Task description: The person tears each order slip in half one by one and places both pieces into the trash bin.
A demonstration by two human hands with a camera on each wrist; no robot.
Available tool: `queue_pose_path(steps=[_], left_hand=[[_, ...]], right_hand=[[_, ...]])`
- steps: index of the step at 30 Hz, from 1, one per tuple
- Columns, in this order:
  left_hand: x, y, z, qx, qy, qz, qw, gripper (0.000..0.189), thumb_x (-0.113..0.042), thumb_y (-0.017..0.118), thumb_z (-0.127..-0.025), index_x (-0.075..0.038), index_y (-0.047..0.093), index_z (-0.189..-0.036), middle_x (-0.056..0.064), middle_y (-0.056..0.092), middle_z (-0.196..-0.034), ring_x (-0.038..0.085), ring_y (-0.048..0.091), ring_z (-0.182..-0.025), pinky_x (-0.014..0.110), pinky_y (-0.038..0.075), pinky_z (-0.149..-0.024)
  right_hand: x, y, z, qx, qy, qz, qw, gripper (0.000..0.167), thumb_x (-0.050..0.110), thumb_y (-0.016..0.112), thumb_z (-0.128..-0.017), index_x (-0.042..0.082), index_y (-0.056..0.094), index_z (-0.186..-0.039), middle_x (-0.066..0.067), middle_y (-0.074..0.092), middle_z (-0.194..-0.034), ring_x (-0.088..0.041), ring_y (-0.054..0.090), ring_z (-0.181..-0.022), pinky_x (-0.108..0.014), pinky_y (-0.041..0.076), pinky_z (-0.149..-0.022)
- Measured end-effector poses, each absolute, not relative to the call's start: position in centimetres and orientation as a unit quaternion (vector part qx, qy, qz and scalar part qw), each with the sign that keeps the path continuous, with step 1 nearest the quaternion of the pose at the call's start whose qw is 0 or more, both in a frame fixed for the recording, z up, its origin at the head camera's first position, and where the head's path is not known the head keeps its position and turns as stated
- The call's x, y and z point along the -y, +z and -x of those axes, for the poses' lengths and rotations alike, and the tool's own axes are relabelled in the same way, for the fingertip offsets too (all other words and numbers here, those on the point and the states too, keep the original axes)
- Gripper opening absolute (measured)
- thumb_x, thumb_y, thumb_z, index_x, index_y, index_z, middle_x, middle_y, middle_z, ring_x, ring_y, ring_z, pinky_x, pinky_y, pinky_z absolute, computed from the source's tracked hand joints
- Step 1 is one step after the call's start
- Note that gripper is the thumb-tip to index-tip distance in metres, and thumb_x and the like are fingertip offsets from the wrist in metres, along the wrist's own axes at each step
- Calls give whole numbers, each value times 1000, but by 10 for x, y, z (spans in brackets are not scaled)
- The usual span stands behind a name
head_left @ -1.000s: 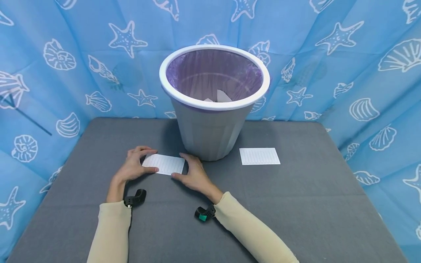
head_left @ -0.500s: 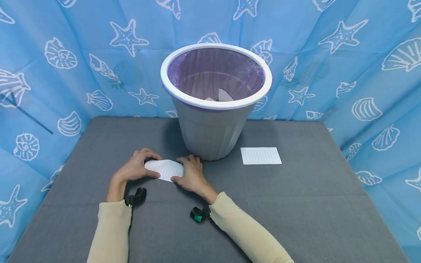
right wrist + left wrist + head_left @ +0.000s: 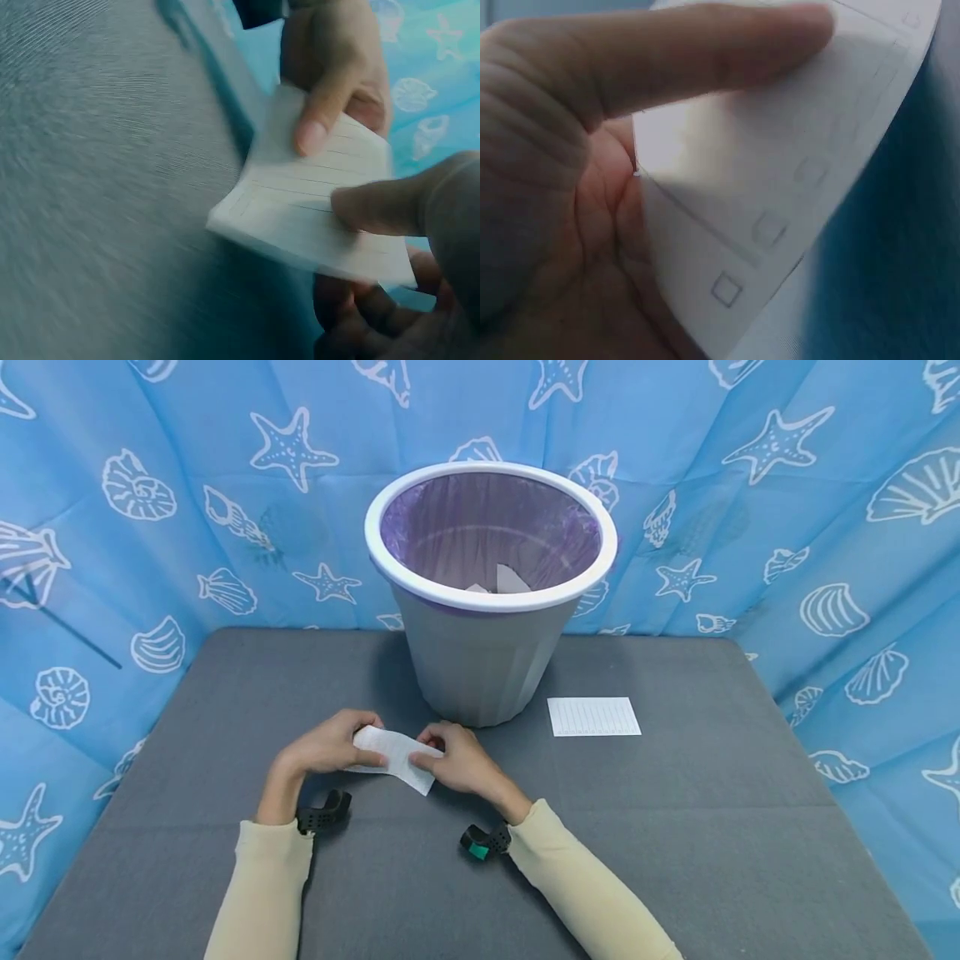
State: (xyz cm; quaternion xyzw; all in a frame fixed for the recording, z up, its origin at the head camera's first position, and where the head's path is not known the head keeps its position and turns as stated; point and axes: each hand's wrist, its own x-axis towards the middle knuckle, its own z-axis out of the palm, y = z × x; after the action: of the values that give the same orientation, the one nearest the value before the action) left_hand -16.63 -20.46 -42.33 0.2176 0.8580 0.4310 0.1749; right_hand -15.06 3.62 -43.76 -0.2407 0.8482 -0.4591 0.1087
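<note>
A white lined sheet of paper (image 3: 397, 747) with small printed boxes bends between the two hands, held over the grey tabletop in front of the bin. On its left end, my left hand (image 3: 333, 745) pinches it, thumb (image 3: 727, 52) lying straight across the near face and the other fingers behind. My right hand (image 3: 463, 762) grips the right end, its thumb (image 3: 379, 206) on the lined face and its curled fingers underneath. In the right wrist view the sheet (image 3: 277, 214) dips in the middle, and one corner hangs free toward the front.
Behind the hands stands a grey wastebasket (image 3: 480, 652) with a white rim and purple liner, pieces of white paper (image 3: 510, 579) inside. Flat to its right lies another lined white sheet (image 3: 594, 717). A blue shell-patterned curtain (image 3: 300, 527) surrounds the grey table (image 3: 675, 860).
The sheet went from flat, held at its ends, to arched, then to twisted with a corner drooping. Both hands shifted a little to the right, the right fingers curling in more.
</note>
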Motion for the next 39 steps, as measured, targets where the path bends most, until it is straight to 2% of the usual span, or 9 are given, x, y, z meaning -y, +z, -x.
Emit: queue_pose_path(steps=[6, 10, 16, 21, 30, 39], left_hand=[[179, -400, 158, -842, 449, -251, 159, 14, -17, 75, -94, -5, 70, -101, 4, 65, -87, 20, 57, -72, 31, 47, -62], [159, -380, 146, -839, 468, -256, 110, 16, -19, 70, -98, -5, 73, -105, 3, 67, -89, 19, 57, -72, 32, 48, -62], [130, -357, 125, -846, 473, -247, 20, 14, -20, 71, -98, -11, 76, -106, -2, 71, -91, 17, 61, -70, 33, 51, -61], [116, -346, 118, -841, 481, -246, -30, 14, -20, 73, -96, -11, 76, -106, -2, 72, -93, 15, 62, -72, 33, 53, -61], [98, -331, 120, -804, 536, -251, -56, 13, -21, 72, -97, -12, 77, -105, -2, 73, -94, 16, 63, -73, 36, 52, -63], [86, -329, 119, -774, 575, -253, -77, 11, -12, 73, -95, -5, 76, -104, 3, 73, -93, 15, 66, -72, 33, 54, -61]], right_hand=[[-66, -404, 151, -839, -451, 288, 101, 5, 11, 71, -95, 7, 74, -98, 2, 66, -82, -11, 54, -68, -25, 44, -62], [-89, -381, 151, -824, -470, 301, 94, 7, 10, 71, -95, 7, 76, -98, 1, 68, -85, -13, 58, -70, -27, 48, -65], [-119, -355, 145, -790, -531, 293, 89, 9, 7, 70, -95, 5, 76, -101, -4, 71, -92, -20, 64, -75, -33, 54, -68], [-132, -342, 141, -768, -565, 291, 81, 11, 3, 69, -94, 0, 75, -104, -8, 70, -91, -22, 63, -71, -32, 53, -65], [-145, -328, 134, -759, -586, 280, 51, 14, 1, 70, -93, 0, 73, -106, -10, 69, -90, -23, 63, -69, -32, 53, -61], [-156, -320, 132, -753, -604, 260, 27, 15, -2, 70, -91, -3, 72, -106, -12, 68, -89, -23, 66, -70, -34, 56, -62]])
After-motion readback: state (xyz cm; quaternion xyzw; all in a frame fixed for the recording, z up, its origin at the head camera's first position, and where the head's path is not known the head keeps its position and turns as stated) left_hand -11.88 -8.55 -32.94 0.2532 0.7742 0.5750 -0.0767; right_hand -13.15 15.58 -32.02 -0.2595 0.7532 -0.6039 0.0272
